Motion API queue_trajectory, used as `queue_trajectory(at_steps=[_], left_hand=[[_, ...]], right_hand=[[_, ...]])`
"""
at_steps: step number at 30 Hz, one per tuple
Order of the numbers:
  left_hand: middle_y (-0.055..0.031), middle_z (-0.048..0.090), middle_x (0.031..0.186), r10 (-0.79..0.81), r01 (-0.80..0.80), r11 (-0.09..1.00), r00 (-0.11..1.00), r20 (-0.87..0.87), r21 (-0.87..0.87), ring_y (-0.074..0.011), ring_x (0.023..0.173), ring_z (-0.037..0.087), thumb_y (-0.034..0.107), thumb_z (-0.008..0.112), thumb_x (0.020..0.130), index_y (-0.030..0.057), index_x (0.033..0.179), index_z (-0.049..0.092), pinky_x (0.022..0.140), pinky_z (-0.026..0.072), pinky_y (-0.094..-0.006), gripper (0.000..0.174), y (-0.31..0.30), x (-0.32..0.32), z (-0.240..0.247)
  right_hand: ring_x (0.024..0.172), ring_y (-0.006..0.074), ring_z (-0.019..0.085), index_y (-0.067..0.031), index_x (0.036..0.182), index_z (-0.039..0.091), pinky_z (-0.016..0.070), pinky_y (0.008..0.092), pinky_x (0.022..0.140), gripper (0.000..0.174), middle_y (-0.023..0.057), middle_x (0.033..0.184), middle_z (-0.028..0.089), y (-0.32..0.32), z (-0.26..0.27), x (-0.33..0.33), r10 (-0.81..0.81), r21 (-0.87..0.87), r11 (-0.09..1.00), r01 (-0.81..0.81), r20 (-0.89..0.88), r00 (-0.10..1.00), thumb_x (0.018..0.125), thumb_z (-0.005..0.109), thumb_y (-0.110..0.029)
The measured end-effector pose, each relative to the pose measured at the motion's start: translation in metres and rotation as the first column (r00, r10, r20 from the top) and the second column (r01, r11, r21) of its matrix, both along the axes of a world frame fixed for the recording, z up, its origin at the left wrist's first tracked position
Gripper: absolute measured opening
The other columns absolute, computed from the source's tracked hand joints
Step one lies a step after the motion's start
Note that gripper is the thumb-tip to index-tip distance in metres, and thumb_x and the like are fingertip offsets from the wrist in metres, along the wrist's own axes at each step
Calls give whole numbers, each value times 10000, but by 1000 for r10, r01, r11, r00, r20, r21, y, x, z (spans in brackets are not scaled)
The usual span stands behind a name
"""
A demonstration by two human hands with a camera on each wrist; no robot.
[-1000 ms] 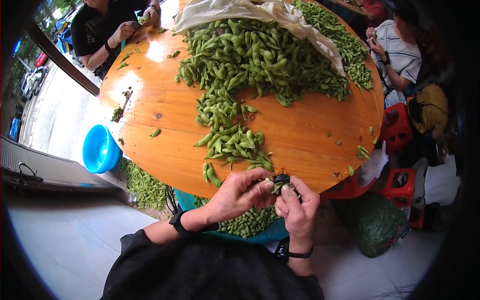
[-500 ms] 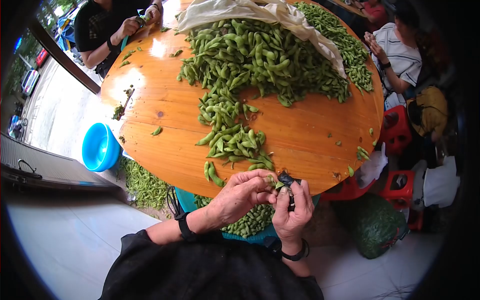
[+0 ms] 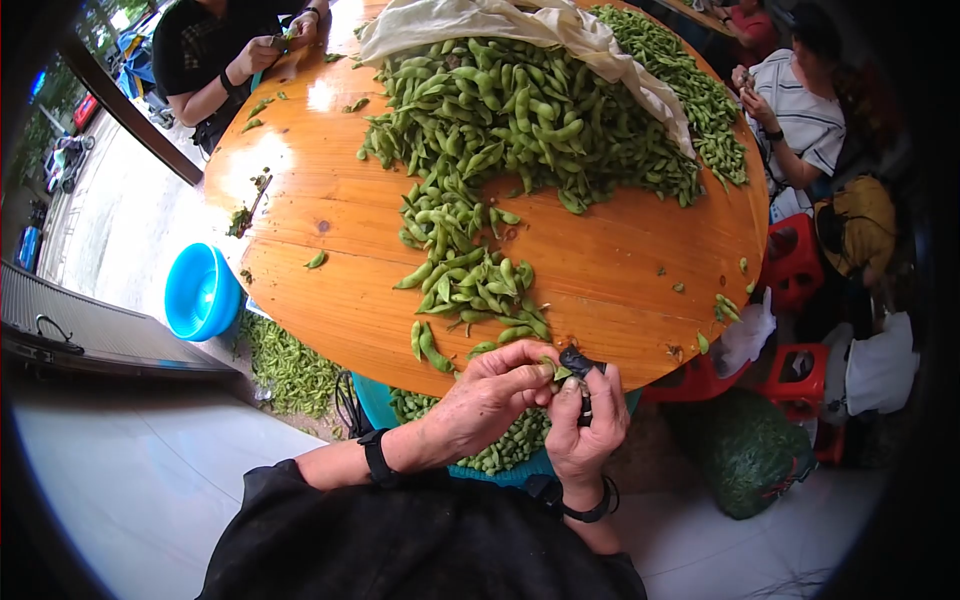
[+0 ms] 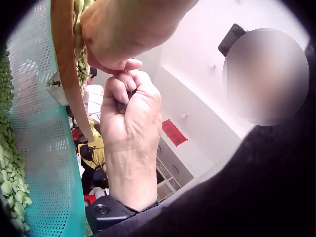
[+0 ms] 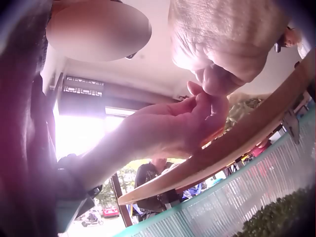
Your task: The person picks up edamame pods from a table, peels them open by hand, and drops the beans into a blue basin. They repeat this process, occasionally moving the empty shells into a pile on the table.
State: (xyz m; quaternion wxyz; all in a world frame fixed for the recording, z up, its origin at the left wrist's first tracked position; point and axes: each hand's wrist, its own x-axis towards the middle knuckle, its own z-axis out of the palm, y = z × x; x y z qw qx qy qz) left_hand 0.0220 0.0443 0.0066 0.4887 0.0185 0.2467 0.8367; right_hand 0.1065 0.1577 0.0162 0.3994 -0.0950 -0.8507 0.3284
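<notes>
By the near edge of the table (image 3: 620, 270), the left hand (image 3: 485, 398) pinches a green pod (image 3: 562, 373). The right hand (image 3: 588, 428) has its fingers curled round a black thing (image 3: 577, 361) I can't make out, thumb at the pod. Beans (image 3: 500, 452) fill the basket (image 3: 373, 402) below; a heap of pods (image 3: 520, 125) lies beyond.

Both arms reach forward, bent inward before the torso. Left forearm (image 3: 333, 466) slants in from the side, back of left hand (image 3: 485, 392) upward, thumb (image 3: 528, 378) and forefinger pinching. Right forearm (image 3: 597, 534) points nearly straight ahead; right hand (image 3: 590, 420) steeper, thumb raised, remaining fingers (image 4: 118, 90) folded toward the palm. Fingertips close together; from here, cannot tell whether touching.
</notes>
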Motion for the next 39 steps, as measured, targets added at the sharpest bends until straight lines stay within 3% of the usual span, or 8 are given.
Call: queue_trajectory(at_steps=[5, 11, 18, 22, 26, 28, 34, 39], left_hand=[[-26, 596, 915, 28, -28, 999, 999, -24, 20, -95, 761, 509, 59, 505, 995, 15, 1118, 618, 723, 437, -229, 173, 3, 1, -1], [-29, 602, 932, -89, 38, 986, 942, -323, -163, -86, 780, 544, 103, 482, 1025, 9, 1121, 612, 708, 459, -232, 187, -12, -10, 27], [-149, 656, 977, -402, 307, 853, -131, -906, -423, -323, 935, 640, 56, 630, 903, 4, 1074, 654, 805, 526, -410, 181, -51, -12, 16], [-105, 587, 914, -447, -208, 892, -271, -852, -402, -298, 862, 597, 3, 647, 764, 37, 1061, 641, 711, 509, -394, 299, -53, -20, 26], [-85, 511, 946, -493, -461, 840, -428, -758, -286, -273, 852, 525, -15, 640, 678, 73, 1055, 636, 710, 481, -372, 388, -47, -32, 19], [-95, 505, 1009, -491, -444, 845, -423, -762, -299, -280, 891, 506, -4, 643, 679, 70, 1039, 634, 752, 472, -377, 367, -44, -33, 16], [-103, 588, 1025, -386, -545, 821, -313, -868, -168, -298, 877, 592, -40, 684, 705, 49, 1060, 648, 712, 523, -368, 368, -24, -23, 20], [-100, 701, 802, -324, -301, 841, 388, -863, -451, -163, 722, 697, 72, 705, 891, -13, 1011, 675, 630, 543, -275, 150, -21, -16, 28]], right_hand=[[568, 102, 537, 46, 1063, 619, 435, 251, 505, 165, 63, 776, 578, -6, -4, 4, 83, -316, 945, -83, -14, 996, 941, 543, -34], [501, 25, 318, 1, 1078, 634, 249, 194, 428, 169, -41, 705, 496, 20, 11, 9, 69, -955, 97, -279, -273, 960, 974, 520, -69], [497, 17, 300, 65, 1131, 613, 228, 184, 412, 234, -1, 750, 536, 56, 16, 49, -71, -969, 209, -128, -146, 987, 954, 504, -43], [486, 20, 356, 41, 1179, 610, 244, 191, 395, 262, -13, 714, 521, 105, 7, 129, -19, -772, 626, 114, 131, 991, 933, 527, 2], [502, 73, 444, 63, 1173, 631, 364, 252, 453, 273, 19, 714, 590, 144, -8, 176, -337, 89, 931, 353, 578, 744, 925, 550, -14], [829, 401, 642, 100, 1108, 611, 500, 434, 776, 282, 248, 899, 648, 119, 18, 151, -360, 15, 880, 474, 673, 647, 844, 561, 14], [588, 105, 559, 77, 1043, 626, 431, 258, 508, 188, 83, 787, 597, 48, 11, 63, 124, -475, 878, 65, 355, 927, 860, 600, 46], [561, 61, 500, 92, 1120, 617, 390, 220, 481, 217, 23, 775, 513, 14, 23, 23, 416, -819, 556, -142, 126, 901, 916, 570, 35]])
